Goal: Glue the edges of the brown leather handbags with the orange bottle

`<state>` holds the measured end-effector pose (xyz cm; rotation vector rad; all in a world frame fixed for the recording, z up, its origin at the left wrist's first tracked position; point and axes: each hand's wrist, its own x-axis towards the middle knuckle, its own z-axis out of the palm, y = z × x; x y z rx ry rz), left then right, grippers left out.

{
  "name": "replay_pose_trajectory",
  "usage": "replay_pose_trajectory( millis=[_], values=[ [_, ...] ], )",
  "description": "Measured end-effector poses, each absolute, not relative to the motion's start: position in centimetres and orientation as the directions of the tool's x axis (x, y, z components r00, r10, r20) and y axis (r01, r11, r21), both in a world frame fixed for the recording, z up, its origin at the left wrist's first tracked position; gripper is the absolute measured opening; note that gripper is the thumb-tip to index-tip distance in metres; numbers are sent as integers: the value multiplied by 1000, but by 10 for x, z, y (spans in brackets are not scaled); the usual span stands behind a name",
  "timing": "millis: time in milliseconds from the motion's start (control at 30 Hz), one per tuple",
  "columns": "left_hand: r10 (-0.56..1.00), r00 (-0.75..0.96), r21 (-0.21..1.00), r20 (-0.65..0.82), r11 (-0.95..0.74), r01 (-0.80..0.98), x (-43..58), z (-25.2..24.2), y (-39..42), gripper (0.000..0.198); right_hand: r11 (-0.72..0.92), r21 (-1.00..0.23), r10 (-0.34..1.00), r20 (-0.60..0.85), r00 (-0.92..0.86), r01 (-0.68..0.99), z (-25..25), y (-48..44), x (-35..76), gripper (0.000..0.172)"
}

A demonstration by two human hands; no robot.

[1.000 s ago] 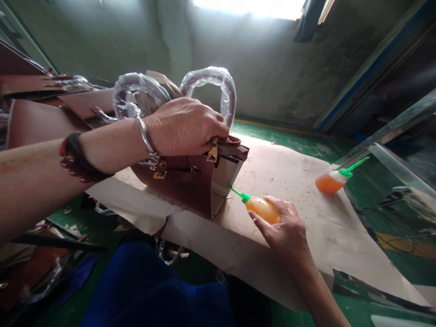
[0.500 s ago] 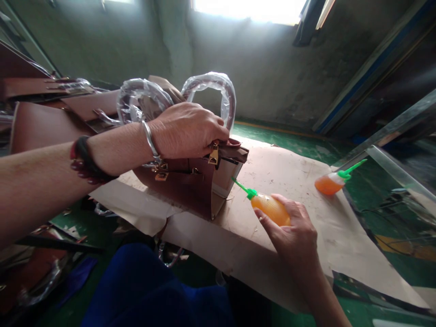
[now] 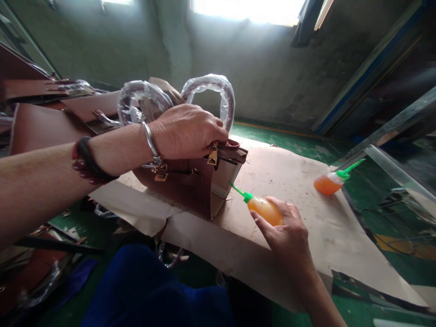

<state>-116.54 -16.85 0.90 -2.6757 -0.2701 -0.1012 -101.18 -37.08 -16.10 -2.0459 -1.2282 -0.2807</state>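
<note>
A brown handbag (image 3: 177,190) stands on the paper-covered table, its two looped handles (image 3: 227,97) wrapped in clear plastic. My left hand (image 3: 190,129) reaches over the bag and is closed on its top edge, close to a gold zip pull (image 3: 213,155); the fingertips are partly hidden. In my right hand (image 3: 289,231) is a squeeze bottle (image 3: 265,210) of orange-yellow liquid with a green nozzle. The nozzle tip points at the open side end of the bag, by its pale inner panel (image 3: 226,179). I cannot tell whether the tip touches it.
A second squeeze bottle (image 3: 327,183) with orange liquid stands at the table's right side. More brown bag pieces (image 3: 44,131) are piled on the left. The brown paper (image 3: 282,165) covers the tabletop, and a metal frame (image 3: 388,122) stands at the right.
My right hand has moved the squeeze bottle slightly left and down, bringing its nozzle nearer the bag's open side. My left hand keeps its hold on the bag's top edge.
</note>
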Motion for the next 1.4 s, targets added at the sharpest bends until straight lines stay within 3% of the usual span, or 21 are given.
replay_pose_trajectory(
  millis=[533, 867, 1067, 1200, 1400],
  values=[
    [163, 977, -406, 137, -890, 206, -1163, 6, -164, 31, -306, -528, 721, 415, 555, 792, -174, -371, -1012, 49],
    [145, 979, -409, 142, -892, 191, -1166, 6, -166, 34, -268, -477, 592, 604, 534, 837, -137, -372, -1011, 47],
    [157, 977, -394, 143, -897, 202, -1163, 5, -162, 33, -258, -498, 541, 636, 551, 828, -127, -373, -1015, 49],
    [154, 977, -424, 149, -882, 204, -1163, 5, -163, 28, -195, -471, 622, 619, 480, 860, -143, -376, -1012, 45],
    [152, 977, -447, 149, -871, 203, -1168, 3, -164, 25, -180, -488, 762, 480, 435, 854, -171, -375, -1009, 40]
  ],
)
